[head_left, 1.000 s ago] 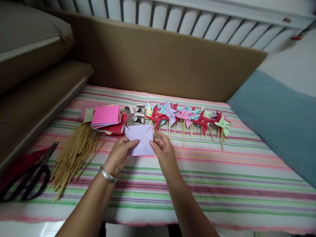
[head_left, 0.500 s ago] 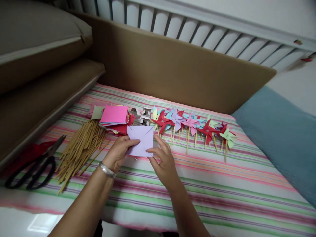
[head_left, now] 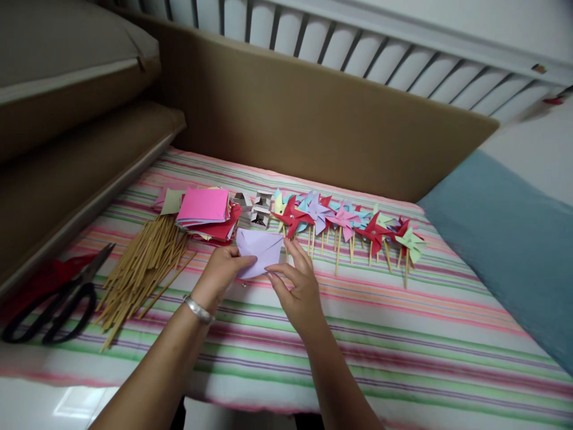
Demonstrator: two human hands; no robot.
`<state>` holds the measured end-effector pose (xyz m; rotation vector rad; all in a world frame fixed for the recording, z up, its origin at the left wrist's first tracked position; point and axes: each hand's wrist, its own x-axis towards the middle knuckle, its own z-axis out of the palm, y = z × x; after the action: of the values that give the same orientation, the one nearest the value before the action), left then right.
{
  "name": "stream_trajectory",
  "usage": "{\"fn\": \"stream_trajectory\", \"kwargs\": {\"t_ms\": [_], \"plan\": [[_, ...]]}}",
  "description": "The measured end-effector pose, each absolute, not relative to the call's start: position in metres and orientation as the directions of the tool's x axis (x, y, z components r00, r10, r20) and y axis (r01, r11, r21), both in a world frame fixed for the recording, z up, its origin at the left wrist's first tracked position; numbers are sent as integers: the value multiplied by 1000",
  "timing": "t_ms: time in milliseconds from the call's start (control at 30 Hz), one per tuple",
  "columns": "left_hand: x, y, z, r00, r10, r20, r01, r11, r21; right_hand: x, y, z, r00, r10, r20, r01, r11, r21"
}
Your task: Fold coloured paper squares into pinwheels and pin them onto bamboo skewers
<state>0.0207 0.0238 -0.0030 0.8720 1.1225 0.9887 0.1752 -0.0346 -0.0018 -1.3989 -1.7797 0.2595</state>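
Note:
A square of lavender paper, slit in from its corners, is held above the striped cloth. My left hand pinches its left edge, thumb on top and fingers underneath. At the right edge, my right hand grips the paper near the lower right corner, and the sheet bends a little there. A small shiny bit lies on the cloth just below the paper. Behind it stand small open boxes, one with dark small pieces inside. A stack of coloured paper, pink on top, sits to the upper left.
Wooden sticks lie in a loose pile at the left, beside black-handled scissors and something red. Finished paper pinwheels on sticks line the back right. A brown board and stacked padded panels border the striped cloth.
The lavender paper has gone from flat to slightly bowed, and its lower right corner is lifted between my right fingers. The whole view has shifted slightly.

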Motion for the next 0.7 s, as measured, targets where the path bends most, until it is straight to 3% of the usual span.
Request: {"fn": "stream_trajectory", "kwargs": {"t_ms": [200,333,533,700], "plan": [[24,22,-7,183,949,-258,-108,280,954,178,-35,1,16,958,286,650,207,-731],[25,22,-7,173,945,-277,-113,298,948,179,-38,3,-7,973,230,639,181,-748],[25,22,-5,150,935,-320,-123,339,933,179,-40,3,-63,970,235,707,210,-675],[30,19,-7,191,926,-325,-124,351,928,178,-35,-1,33,963,269,696,171,-698]]}}
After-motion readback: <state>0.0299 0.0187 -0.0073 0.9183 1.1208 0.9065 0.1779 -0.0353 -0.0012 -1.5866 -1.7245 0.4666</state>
